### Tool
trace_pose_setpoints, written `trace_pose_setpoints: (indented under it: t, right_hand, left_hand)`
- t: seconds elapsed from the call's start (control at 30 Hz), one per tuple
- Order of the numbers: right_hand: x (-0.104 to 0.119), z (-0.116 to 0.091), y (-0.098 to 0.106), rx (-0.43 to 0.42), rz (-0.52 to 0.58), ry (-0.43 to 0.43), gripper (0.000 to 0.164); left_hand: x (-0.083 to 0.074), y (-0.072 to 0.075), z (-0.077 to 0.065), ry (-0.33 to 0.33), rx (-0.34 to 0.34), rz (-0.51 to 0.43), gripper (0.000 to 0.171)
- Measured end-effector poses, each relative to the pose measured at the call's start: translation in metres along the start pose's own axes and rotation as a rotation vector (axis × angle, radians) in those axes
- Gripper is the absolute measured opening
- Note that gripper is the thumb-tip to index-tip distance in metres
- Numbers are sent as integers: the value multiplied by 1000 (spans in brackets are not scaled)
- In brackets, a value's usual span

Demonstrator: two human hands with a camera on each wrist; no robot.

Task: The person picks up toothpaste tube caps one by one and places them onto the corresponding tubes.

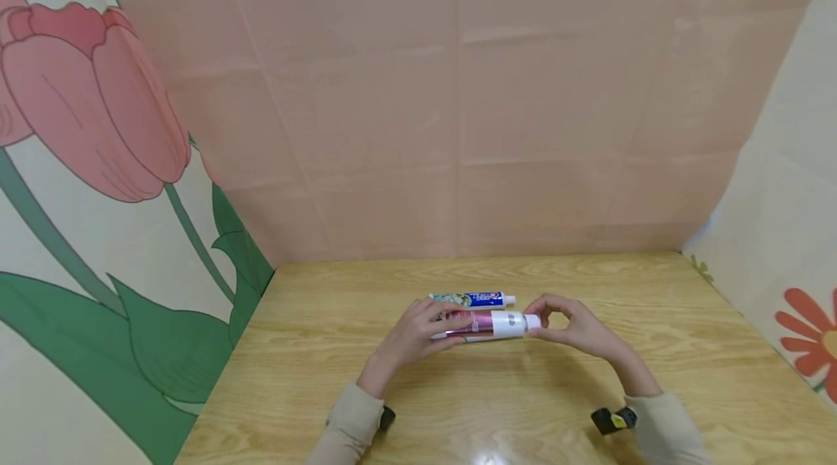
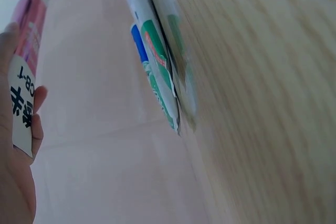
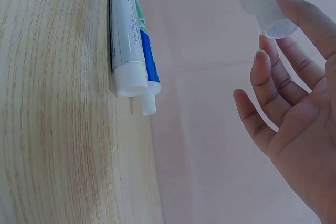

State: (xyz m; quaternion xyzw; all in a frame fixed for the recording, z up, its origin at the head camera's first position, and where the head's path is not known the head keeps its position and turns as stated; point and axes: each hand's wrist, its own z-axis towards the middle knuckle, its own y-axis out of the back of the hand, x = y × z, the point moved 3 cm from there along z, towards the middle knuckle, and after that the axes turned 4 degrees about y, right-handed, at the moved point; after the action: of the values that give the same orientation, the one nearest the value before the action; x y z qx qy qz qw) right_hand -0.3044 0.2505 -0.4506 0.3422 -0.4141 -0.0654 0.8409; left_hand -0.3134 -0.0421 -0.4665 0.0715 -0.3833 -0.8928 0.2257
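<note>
A pink and white toothpaste tube (image 1: 482, 323) is held level above the table, its white cap (image 1: 533, 321) pointing right. My left hand (image 1: 418, 330) grips its other end, fingers over the top and thumb along the near side. Thumb and forefinger of my right hand (image 1: 582, 328) pinch the cap end; the other fingers spread loosely in the right wrist view. Below lie two more toothpaste tubes: a blue and green one (image 1: 484, 299) just behind, and a white and green one (image 3: 127, 40) mostly hidden by the held tube in the head view.
The wood-grain table (image 1: 314, 349) runs back to a pink sheet (image 1: 451, 123) hung behind it. Floral panels stand on both sides, with a big tulip (image 1: 98, 102) at left and a red flower (image 1: 817, 338) at right.
</note>
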Motion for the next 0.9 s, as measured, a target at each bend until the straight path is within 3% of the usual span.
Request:
trace_pose_setpoints:
  t: [0.43, 0.7, 0.9]
  right_hand:
    - [-1, -1, 0, -22, -39, -42, 18]
    - [0, 0, 0, -33, -44, -12, 23]
    - [0, 0, -1, -37, -43, -39, 18]
  left_hand:
    - [-1, 1, 1, -38, -47, 38, 54]
    - [-1, 2, 2, -22, -30, 38, 48]
    - [-1, 2, 2, -21, -30, 39, 48]
